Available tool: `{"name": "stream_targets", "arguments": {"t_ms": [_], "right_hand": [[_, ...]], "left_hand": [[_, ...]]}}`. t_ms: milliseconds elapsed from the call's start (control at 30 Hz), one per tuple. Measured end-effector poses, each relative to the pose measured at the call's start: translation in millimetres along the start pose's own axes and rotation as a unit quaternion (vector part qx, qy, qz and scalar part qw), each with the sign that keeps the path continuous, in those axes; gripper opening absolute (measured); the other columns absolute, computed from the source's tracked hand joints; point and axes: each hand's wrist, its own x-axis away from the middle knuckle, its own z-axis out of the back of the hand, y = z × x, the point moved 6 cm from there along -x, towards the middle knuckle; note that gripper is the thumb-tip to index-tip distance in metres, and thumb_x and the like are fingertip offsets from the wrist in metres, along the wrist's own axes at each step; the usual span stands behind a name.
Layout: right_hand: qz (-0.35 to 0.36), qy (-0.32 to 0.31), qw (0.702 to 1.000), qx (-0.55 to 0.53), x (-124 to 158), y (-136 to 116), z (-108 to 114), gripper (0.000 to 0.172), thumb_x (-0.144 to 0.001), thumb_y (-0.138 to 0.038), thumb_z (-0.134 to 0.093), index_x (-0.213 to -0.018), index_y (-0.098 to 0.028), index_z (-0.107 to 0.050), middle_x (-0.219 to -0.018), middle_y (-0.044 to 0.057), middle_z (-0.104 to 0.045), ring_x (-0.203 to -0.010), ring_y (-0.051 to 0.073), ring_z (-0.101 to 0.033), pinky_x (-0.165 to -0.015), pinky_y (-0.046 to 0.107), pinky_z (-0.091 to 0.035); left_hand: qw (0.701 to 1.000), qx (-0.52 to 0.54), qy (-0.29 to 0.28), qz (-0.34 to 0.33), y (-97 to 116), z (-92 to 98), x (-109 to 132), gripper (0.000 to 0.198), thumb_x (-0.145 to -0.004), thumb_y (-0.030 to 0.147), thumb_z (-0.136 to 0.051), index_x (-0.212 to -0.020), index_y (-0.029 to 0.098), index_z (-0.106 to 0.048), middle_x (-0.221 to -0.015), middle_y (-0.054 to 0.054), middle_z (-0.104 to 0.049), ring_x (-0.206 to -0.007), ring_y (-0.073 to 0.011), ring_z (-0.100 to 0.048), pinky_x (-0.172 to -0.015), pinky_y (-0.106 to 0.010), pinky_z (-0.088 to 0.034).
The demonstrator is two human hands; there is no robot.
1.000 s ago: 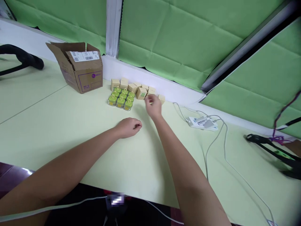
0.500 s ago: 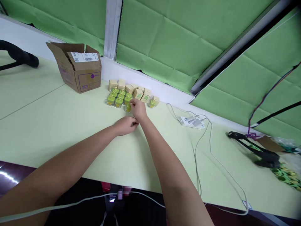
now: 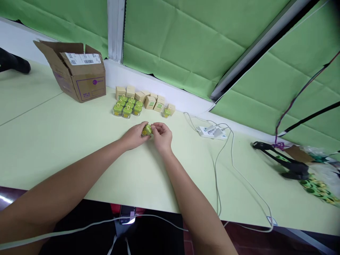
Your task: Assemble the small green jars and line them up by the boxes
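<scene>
In the head view my left hand (image 3: 133, 136) is wrapped around a small clear container with a green lid (image 3: 147, 130), tilted on its side just above the table. My right hand (image 3: 162, 138) has its thumb and fingers pinched at the lid end, where the container's small loop seems to be; the fingertips partly hide it. Beyond my hands stands a cluster of several similar green-lidded containers (image 3: 127, 111) with loops on top. One more such container (image 3: 166, 113) is apart from them, to the right. Behind them runs a row of small beige boxes (image 3: 150, 102).
An open cardboard carton (image 3: 90, 86) stands at the back left. To the right lies a white power strip (image 3: 212, 132) with trailing cables. Farther right are a black stand (image 3: 294, 170) and green-yellow pieces (image 3: 316, 187). A phone (image 3: 127, 214) rests below the table's front edge.
The container has come away from the cluster toward me. My left hand has taken hold of it, and my right hand has drawn back with it. The camera view has shifted slightly.
</scene>
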Motion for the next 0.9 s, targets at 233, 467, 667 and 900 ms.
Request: {"name": "stream_targets", "arguments": {"t_ms": [233, 467, 667, 900], "right_hand": [[-0.011, 0.076, 0.994, -0.076, -8, -3, 21, 0.017, -0.08, -0.033, -0.073, -0.089, -0.021, -0.065, -0.094, 0.002, -0.075, -0.083, 0.015, -0.069, -0.076, 0.032, -0.062], [-0.152, 0.107, 0.961, -0.204, -12, 14, 35, 0.017, -0.077, -0.017, -0.074, -0.088, -0.02, -0.062, -0.083, -0.002, -0.071, -0.074, 0.014, -0.071, -0.069, 0.03, -0.066], [-0.162, 0.064, 0.958, -0.229, -8, 20, 22, 0.025, -0.074, -0.018, -0.08, -0.091, -0.021, -0.062, -0.087, 0.0, -0.073, -0.075, 0.015, -0.073, -0.072, 0.031, -0.068], [-0.151, 0.052, 0.962, -0.222, -7, 23, 21, 0.027, -0.072, -0.023, -0.083, -0.09, -0.021, -0.063, -0.081, -0.003, -0.069, -0.078, 0.015, -0.072, -0.075, 0.034, -0.068]], "left_hand": [[0.997, -0.075, 0.005, 0.003, -5, 7.1, -2, 0.054, -0.089, 0.043, -0.065, -0.138, 0.022, -0.054, -0.127, -0.013, -0.069, -0.116, -0.0305, -0.065, -0.098, -0.042, -0.051], [0.984, -0.167, 0.035, 0.055, -19, 12.9, -7, 0.053, -0.096, 0.041, -0.055, -0.142, 0.017, -0.051, -0.135, -0.017, -0.064, -0.131, -0.0361, -0.054, -0.108, -0.052, -0.045], [0.979, -0.19, 0.079, 0.004, -16, 19.0, -3, 0.056, -0.094, 0.043, -0.057, -0.143, 0.017, -0.051, -0.149, -0.016, -0.053, -0.137, -0.0369, -0.045, -0.114, -0.055, -0.041], [0.985, -0.163, 0.053, -0.028, -19, 16.5, -4, 0.044, -0.096, 0.032, -0.053, -0.138, 0.019, -0.058, -0.145, -0.012, -0.059, -0.135, -0.0331, -0.05, -0.115, -0.053, -0.042]]}}
